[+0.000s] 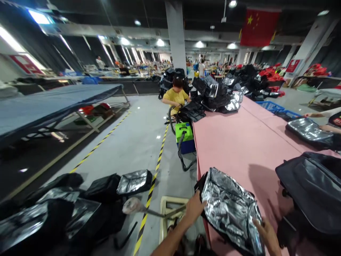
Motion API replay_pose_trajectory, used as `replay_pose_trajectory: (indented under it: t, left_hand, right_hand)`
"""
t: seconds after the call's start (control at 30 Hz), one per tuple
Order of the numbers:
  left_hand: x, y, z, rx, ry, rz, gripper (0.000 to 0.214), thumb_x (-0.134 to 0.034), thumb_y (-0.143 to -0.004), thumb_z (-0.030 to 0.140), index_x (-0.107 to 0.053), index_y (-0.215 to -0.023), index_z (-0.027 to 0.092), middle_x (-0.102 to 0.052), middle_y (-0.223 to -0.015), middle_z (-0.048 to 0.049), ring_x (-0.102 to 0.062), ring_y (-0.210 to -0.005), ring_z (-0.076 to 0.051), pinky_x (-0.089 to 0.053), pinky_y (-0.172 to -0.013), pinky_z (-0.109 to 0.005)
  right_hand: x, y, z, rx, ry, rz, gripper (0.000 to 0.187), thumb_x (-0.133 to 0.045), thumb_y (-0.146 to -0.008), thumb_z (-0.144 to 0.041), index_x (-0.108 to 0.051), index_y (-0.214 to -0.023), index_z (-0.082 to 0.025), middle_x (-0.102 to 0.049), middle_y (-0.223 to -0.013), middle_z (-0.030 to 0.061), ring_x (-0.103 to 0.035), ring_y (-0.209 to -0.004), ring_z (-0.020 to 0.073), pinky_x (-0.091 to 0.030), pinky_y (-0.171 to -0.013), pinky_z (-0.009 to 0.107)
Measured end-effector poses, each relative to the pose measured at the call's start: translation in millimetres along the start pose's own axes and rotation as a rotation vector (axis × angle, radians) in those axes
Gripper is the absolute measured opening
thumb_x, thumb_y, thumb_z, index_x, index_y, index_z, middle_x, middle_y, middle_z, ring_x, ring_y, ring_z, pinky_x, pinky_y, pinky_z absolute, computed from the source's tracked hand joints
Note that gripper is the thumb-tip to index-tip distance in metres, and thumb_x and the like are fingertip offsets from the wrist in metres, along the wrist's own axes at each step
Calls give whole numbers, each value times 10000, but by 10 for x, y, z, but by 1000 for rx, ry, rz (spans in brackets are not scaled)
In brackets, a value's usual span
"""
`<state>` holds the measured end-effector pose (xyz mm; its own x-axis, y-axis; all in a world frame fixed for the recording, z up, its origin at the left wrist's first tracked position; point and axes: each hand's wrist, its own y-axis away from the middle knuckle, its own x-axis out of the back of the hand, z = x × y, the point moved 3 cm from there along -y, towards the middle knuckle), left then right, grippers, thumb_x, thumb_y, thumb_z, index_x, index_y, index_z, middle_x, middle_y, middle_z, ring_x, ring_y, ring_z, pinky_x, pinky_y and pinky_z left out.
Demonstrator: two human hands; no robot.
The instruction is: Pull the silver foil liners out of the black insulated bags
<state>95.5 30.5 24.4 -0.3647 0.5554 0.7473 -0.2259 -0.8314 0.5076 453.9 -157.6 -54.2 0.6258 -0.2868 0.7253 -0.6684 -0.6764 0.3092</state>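
A black insulated bag [229, 209] with a crinkled silver foil lining lies opened up at the near edge of the pink table, foil side facing up. At its left rim, my left hand [195, 208] grips the edge, its thumb over the foil. My right hand [266, 233] is closed on the opposite rim near the bottom right corner. Some of its fingertips are hidden. Just right of that hand stands a dark backpack-like bag [311, 192].
The pink table [223, 131] stretches away, with piled foil-lined bags [218, 92] at its far end. A green and blue machine [184, 138] with hoses stands beside it. More bags [134, 182] lie on the floor at left. A person [176, 96] works ahead; another person's hand [326, 128] is at right.
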Motion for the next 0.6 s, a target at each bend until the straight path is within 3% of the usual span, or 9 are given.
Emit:
replay_pose_trajectory:
  t: [0.07,0.13,0.2,0.3,0.37,0.43,0.53,0.6]
  left_hand:
    - [66,-30,1,33,-98,28,501,-586,-1027,322,-707,-1486,161,-843,-1381,-223,-782,-1342,-390,-582,-1098,-441]
    - [88,-61,-130,73,-109,21,451,-546,-1045,289,-709,-1449,172,-833,-1382,-232,-772,-1337,-398,-567,-1075,-451]
    - [57,-64,-330,103,-99,33,484,-541,-1051,293,-655,-1506,176,-828,-1378,-227,-766,-1322,-406,-557,-1072,-461]
    - [-72,19,-580,104,-46,130,682,-613,-998,279,-500,-1662,170,-786,-1451,-221,-723,-1378,-402,-538,-1131,-467]
    - [-192,92,-649,47,-8,160,870,-635,-964,245,-338,-1780,178,-665,-1644,-230,-641,-1510,-387,-499,-1218,-457]
    - [-307,128,-655,-20,20,96,1002,-628,-949,206,-189,-1849,191,-573,-1752,-224,-599,-1574,-365,-476,-1250,-425]
    - [-381,76,-619,-41,21,-66,1011,-600,-983,218,-117,-1869,160,-713,-1609,-227,-719,-1434,-370,-514,-1180,-426]
    - [-351,-21,-580,-37,-1,-122,910,-563,-1063,333,-165,-1856,130,-780,-1498,-245,-763,-1358,-404,-528,-1157,-474]
  right_hand:
    - [101,-61,25,-49,16,-22,522,-531,-709,-692,-765,-1017,-341,-798,-859,143,-829,-982,459,-663,-870,552]
    - [266,-84,80,-175,154,78,636,-486,-836,-576,-790,-1297,-261,-836,-1056,211,-820,-1115,465,-645,-962,555]
    - [422,-75,131,-323,247,175,662,-472,-937,-518,-750,-1481,-262,-841,-1204,239,-802,-1193,464,-620,-991,550]
    - [544,-44,134,-421,317,245,618,-446,-1029,-471,-744,-1535,-277,-816,-1330,262,-784,-1227,463,-589,-977,545]
    - [523,-53,62,-357,371,181,592,-431,-1067,-441,-758,-1514,-233,-802,-1344,282,-782,-1221,444,-576,-955,513]
    - [435,-82,-74,-239,444,23,539,-470,-1077,-402,-771,-1474,-196,-799,-1344,273,-780,-1226,405,-563,-963,461]
    - [292,-92,-343,-160,553,-168,519,-563,-1101,-491,-765,-1468,-185,-798,-1367,257,-776,-1253,388,-553,-1020,440]
    - [255,-61,-527,-174,591,-154,622,-520,-1136,-616,-746,-1506,-169,-795,-1372,280,-776,-1271,401,-557,-1044,453]
